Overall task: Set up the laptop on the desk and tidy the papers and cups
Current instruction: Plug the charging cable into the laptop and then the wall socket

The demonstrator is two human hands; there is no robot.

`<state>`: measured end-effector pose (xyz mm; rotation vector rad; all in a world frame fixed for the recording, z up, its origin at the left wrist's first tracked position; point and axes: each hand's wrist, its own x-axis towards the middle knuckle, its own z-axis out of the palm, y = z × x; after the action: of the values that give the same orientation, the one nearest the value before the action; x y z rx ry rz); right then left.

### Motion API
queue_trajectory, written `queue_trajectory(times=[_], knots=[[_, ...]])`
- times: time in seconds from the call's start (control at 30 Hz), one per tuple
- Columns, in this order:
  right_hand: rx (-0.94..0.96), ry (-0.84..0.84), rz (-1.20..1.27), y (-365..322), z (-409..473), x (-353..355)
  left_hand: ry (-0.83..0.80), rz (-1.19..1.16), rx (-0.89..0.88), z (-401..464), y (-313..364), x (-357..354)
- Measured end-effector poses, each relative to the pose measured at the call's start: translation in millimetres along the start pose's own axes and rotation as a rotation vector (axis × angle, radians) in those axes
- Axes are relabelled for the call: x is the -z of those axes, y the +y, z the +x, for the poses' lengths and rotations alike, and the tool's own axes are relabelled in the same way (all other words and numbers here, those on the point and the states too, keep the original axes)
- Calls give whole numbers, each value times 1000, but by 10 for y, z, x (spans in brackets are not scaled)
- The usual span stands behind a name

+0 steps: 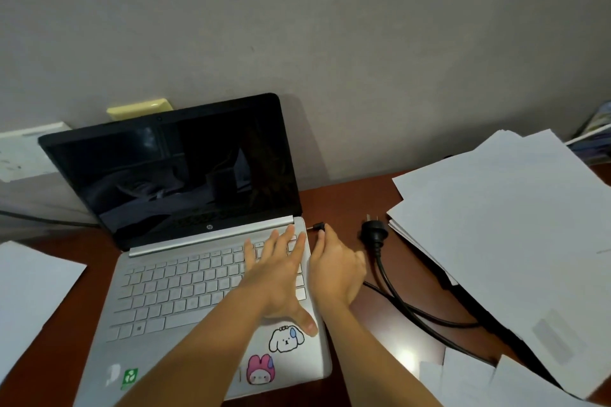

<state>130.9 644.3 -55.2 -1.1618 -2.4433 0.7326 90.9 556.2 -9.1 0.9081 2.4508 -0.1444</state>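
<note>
1. While the left hand (pixel 276 277) lies flat, fingers spread, on the open laptop (pixel 198 274), the right hand (pixel 334 268) pinches the charger connector (pixel 318 227) beside its right edge.
2. Farther right, the wall plug (pixel 373 235) lies loose by scattered papers (pixel 496 225).

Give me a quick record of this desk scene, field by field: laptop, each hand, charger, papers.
laptop: laptop open on the desk, screen dark
left hand: left hand flat on the right side of the keyboard
right hand: right hand pinching the charger plug just beside the laptop's right edge, not yet inserted
wall plug: wall plug lying loose on the desk
papers: loose stack of papers at right; single sheet at left
cups: none in view
</note>
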Motion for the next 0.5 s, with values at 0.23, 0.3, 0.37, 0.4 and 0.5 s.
queue_trajectory(times=[0.23,0.3,0.37,0.4,0.5], knots=[[21,9,12,2,8,-2,-29,-9,-8,13,-14,15],[29,28,21,0,8,-1,-34,-1,-7,17,-11,24],[36,12,15,2,6,1,-35,15,-4,21,-7,28],[41,-2,14,3,4,2,-34,20,-3,22,-6,28],[45,-13,20,9,8,8,-29,27,-1,27,-14,20]])
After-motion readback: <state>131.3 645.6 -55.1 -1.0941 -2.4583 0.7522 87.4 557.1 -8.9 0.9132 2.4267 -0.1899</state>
